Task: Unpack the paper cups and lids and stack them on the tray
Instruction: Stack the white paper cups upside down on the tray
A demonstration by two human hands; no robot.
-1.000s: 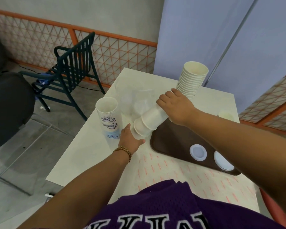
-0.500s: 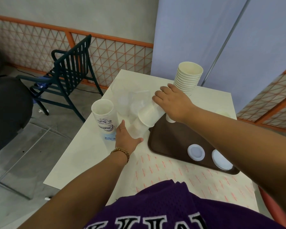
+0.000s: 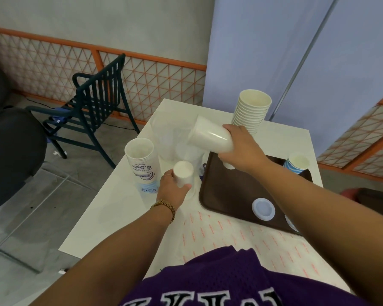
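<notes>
My right hand (image 3: 241, 149) grips a short stack of white paper cups (image 3: 209, 138), held on its side above the far left corner of the brown tray (image 3: 230, 195). My left hand (image 3: 171, 188) holds a small white cup (image 3: 183, 174), bottom up, just left of the tray, with clear plastic wrap around it. A tall stack of white cups (image 3: 251, 111) stands at the tray's far edge. Two white lids (image 3: 263, 210) lie on the tray's near part. A blue-striped cup (image 3: 296, 163) stands at its far right.
A printed stack of cups in plastic wrap (image 3: 142, 162) stands on the white table (image 3: 111, 217) left of my left hand. Crumpled clear wrap (image 3: 170, 138) lies behind it. A dark green chair (image 3: 93, 107) stands on the floor beyond the table's left edge.
The cups have come apart: my right hand lifted the larger stack up and back, while my left hand kept the small cup low by the tray.
</notes>
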